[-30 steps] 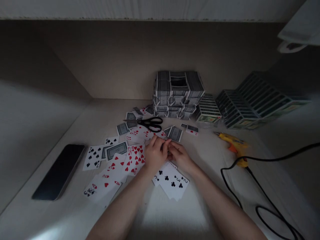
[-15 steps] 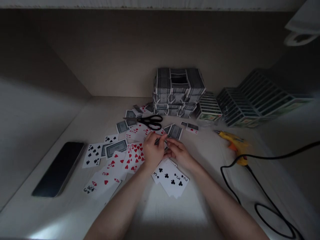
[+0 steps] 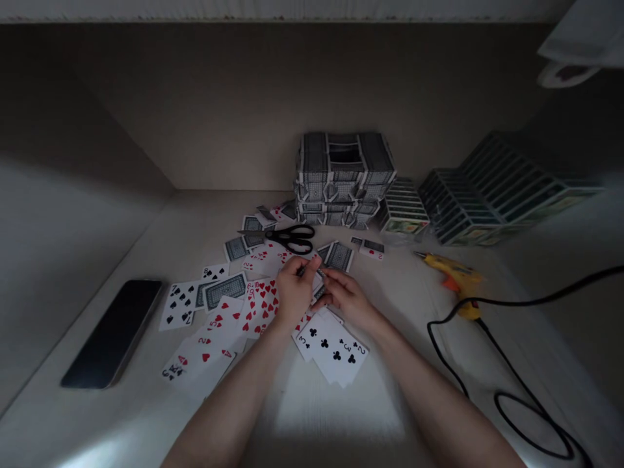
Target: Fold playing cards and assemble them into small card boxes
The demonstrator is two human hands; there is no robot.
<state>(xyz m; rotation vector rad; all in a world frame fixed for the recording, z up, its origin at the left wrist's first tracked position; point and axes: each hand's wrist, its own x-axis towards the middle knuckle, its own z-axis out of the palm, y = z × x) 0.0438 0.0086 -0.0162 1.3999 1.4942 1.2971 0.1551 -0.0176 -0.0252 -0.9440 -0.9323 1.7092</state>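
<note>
A playing card (image 3: 318, 284) with a patterned grey back shows between my two hands, partly covered by the fingers. My left hand (image 3: 296, 286) is closed on it from the left, thumb pointing up along its edge. On the right side, the curled fingers of my right hand (image 3: 348, 299) pinch the same card. Just below the hands lie loose club cards (image 3: 334, 348) face up. Heart cards (image 3: 260, 305) are spread left of my left hand. Black-handled scissors (image 3: 292, 237) rest on cards beyond the hands.
A box built of folded cards (image 3: 344, 172) stands at the back, with stacked card packs (image 3: 468, 208) to its right. A yellow glue gun (image 3: 455, 279) with a black cable (image 3: 526, 302) lies on the right. A phone (image 3: 114, 335) lies at the left.
My hands have parted slightly, and more of the card between them shows. The view has shifted a little; the things on the table lie as before.
</note>
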